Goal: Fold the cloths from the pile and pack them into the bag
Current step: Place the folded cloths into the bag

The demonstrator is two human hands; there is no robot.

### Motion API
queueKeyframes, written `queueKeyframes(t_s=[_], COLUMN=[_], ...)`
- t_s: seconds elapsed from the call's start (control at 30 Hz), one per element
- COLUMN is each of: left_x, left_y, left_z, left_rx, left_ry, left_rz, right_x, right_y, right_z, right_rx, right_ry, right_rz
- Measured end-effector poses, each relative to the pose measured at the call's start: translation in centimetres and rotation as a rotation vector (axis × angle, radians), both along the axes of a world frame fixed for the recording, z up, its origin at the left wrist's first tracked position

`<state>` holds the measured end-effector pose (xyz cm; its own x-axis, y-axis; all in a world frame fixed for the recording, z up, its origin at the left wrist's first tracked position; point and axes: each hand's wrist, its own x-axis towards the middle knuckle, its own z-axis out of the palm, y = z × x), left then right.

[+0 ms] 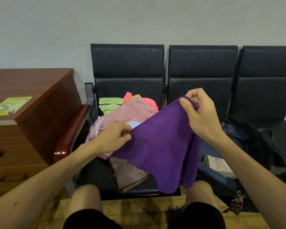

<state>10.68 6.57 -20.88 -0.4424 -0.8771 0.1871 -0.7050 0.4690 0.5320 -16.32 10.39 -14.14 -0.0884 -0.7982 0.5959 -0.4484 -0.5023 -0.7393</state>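
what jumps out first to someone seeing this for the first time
A bright purple cloth dominates the centre, held up by its top corners between the left hand and right hand. Behind it, a colourful pile of cloths sits on the leftmost black seat.

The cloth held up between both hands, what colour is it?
Solid purple cloth, no pattern, pinched by the left hand and right hand; the head view shows it.
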Motion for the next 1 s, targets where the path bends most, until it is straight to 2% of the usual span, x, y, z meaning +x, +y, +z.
queueKeyframes(t_s=[0.03,0.17,0.37,0.5,0.57,0.67,0.77,1.0], left_x=[0.0,0.5,2.3,3.4,3.9,4.2,3.8,3.5], left_y=[0.0,0.1,-0.3,-0.3,-0.2,0.1,0.4,0.7], left_z=[-0.5,-2.6,-4.0,-4.5,-4.9,-5.4,-5.8,-6.8], left_rx=[0.026,0.201,0.221,0.270,0.330,0.459,0.520,0.488], left_ry=[-0.001,0.194,0.196,0.170,0.277,0.546,0.769,0.934], left_rz=[-0.002,0.009,-0.023,-0.014,0.047,0.171,0.281,0.465], right_x=[-0.5,-2.9,-5.8,-6.5,-6.7,-6.8,-6.8,-5.9], right_y=[0.1,0.2,0.5,0.9,1.2,1.7,2.0,2.3], right_z=[-0.6,-3.9,-9.5,-11.1,-11.5,-12.5,-13.7,-13.9], right_rx=[0.000,0.063,0.265,0.302,0.321,0.394,0.491,0.507], right_ry=[-0.009,-0.074,-0.106,-0.178,-0.197,-0.187,-0.262,-0.355], right_rz=[-0.017,-0.119,-0.156,-0.201,-0.201,-0.179,-0.121,-0.117])
